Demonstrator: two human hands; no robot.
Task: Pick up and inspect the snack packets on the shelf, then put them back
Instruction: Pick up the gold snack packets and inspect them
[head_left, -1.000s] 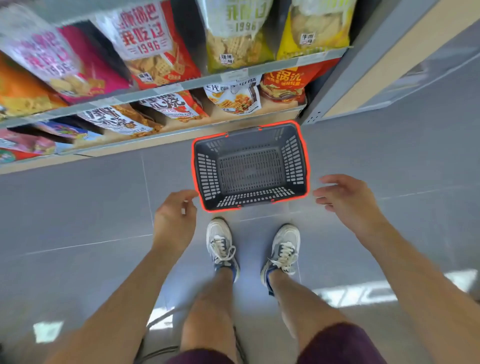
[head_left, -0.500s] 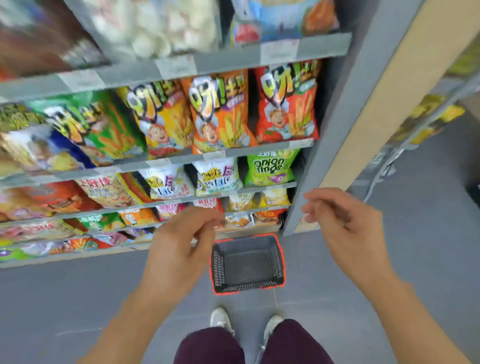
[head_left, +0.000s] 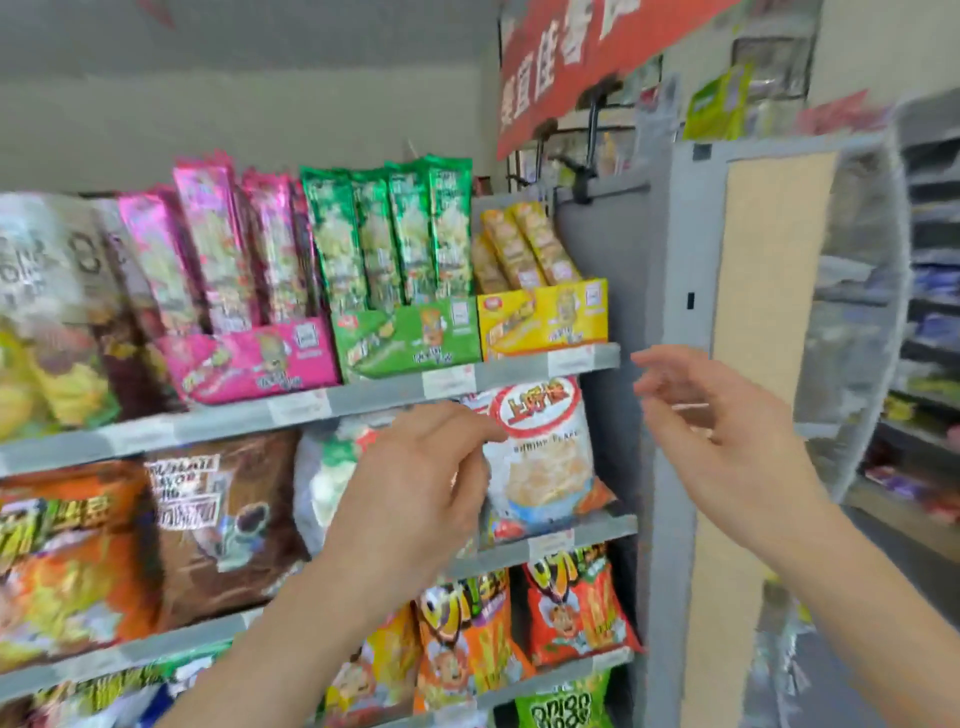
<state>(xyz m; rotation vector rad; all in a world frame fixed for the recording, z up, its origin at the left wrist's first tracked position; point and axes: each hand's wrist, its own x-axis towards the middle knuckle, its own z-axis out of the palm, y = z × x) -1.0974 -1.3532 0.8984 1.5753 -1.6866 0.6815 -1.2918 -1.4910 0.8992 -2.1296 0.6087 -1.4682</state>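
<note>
In the head view, we judge that the task is at its first step: the approach to a packet, with nothing picked up yet. The left hand (head_left: 415, 483) hovers before the middle shelf (head_left: 597, 530), near its right end. Its fingers (head_left: 483, 428) are loosely bent and grasp nothing. They point to the left edge of the white snack packet (head_left: 550, 467), which stands upright at that right end. We cannot tell if they touch it, because the picture is blurred there. The right hand (head_left: 737, 447) is held beside the shelf, in front of the grey end panel (head_left: 670, 291). Its fingers (head_left: 665, 361) are released and spread, and they hold nothing.

For the next move we think the left fingers must close on the upper edge of the white packet and draw it forward. This needs care, because a pale packet (head_left: 332, 467) leans just beside it and could come out too.

On the top shelf (head_left: 363, 396) stand pink (head_left: 249, 364), green (head_left: 405, 338) and yellow display boxes (head_left: 540, 317) with long packets in them. Brown (head_left: 223, 519) and orange bags (head_left: 62, 561) fill the left part of the middle shelf. A red banner (head_left: 571, 62) hangs above, and other shelves (head_left: 930, 312) are at the far right.
</note>
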